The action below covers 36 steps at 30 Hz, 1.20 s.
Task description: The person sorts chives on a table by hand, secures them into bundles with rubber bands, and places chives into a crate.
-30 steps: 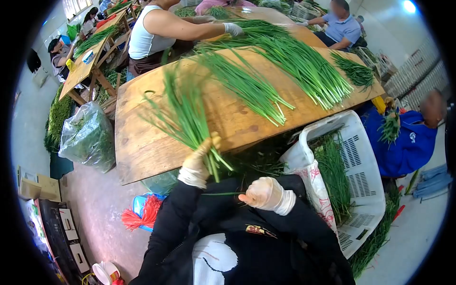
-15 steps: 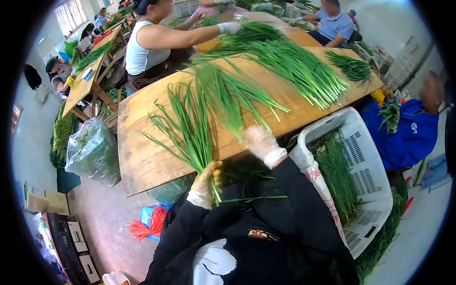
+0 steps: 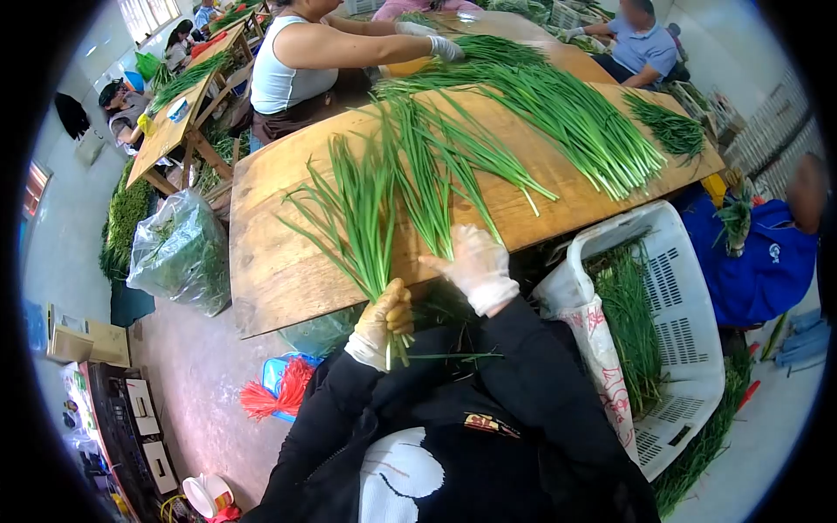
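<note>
My left hand, in a thin whitish glove, is closed around the pale stem ends of a bunch of garlic chives. The green leaves fan upward over the table's near edge, and the stem ends stick out below my fist. My right hand, also gloved, is over the table edge with fingers apart and thumb stretched left. Just beyond it a smaller loose bunch of chives lies on the wood, its ends close to my fingers. More loose stalks lie to the right of that.
A large pile of chives covers the right of the wooden table. At my right stands a white plastic crate with chives inside. A clear bag and red twine are on the left. Co-workers sit around the tables.
My right hand has let go of the smaller bunch, which now lies on the table. My left hand still grips its bunch. The co-worker in white has both hands at the pile.
</note>
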Available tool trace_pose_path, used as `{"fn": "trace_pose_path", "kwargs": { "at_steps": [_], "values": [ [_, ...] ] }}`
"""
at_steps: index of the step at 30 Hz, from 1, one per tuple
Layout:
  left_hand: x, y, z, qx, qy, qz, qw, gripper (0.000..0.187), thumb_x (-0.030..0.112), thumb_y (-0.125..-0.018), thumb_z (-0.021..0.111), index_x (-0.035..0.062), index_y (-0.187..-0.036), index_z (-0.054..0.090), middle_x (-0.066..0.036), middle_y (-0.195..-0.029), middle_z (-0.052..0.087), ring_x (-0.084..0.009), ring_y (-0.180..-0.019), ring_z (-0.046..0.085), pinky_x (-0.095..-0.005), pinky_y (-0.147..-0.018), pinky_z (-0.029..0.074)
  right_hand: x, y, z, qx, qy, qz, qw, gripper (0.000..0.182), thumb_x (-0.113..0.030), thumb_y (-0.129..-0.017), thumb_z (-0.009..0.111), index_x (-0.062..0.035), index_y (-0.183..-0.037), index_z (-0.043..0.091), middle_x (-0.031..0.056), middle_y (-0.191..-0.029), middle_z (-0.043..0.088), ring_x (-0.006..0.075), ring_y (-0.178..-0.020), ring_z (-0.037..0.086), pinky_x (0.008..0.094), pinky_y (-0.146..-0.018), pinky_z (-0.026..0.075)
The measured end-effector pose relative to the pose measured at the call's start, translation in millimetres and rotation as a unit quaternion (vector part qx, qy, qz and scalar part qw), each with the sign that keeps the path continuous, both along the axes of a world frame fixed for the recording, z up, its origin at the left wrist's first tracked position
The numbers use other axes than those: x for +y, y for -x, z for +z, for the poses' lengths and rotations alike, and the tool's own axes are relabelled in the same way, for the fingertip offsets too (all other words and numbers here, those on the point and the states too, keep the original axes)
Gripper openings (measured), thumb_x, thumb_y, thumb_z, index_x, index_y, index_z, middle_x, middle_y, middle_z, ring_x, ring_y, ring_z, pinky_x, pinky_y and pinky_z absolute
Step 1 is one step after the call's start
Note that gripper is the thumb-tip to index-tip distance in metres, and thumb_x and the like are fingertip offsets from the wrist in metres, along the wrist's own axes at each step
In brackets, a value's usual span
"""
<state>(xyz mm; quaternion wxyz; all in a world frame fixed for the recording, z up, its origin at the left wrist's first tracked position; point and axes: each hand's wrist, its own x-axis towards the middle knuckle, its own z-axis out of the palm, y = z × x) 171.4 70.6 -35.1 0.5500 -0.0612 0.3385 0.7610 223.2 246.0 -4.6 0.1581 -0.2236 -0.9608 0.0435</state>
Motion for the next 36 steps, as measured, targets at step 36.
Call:
{"fn": "trace_pose_path", "kwargs": {
  "at_steps": [36],
  "values": [
    [4.1, -16.5, -3.0, 0.118, 0.024, 0.027, 0.992, 0.040, 0.004, -0.074, 0.063, -0.0037, -0.110, 0.047, -0.011, -0.088, 0.058, -0.0194, -0.074, 0.058, -0.0297, -0.067, 0.048, -45.0, -57.4, -14.5, 0.001, 0.505, 0.151, 0.850, 0.034, -0.024, -0.063, 0.077, -0.0042, -0.066, 0.050, 0.0007, -0.057, 0.050, 0.0060, -0.048, 0.045, 0.0221, -0.042, 0.037]
  ]
}}
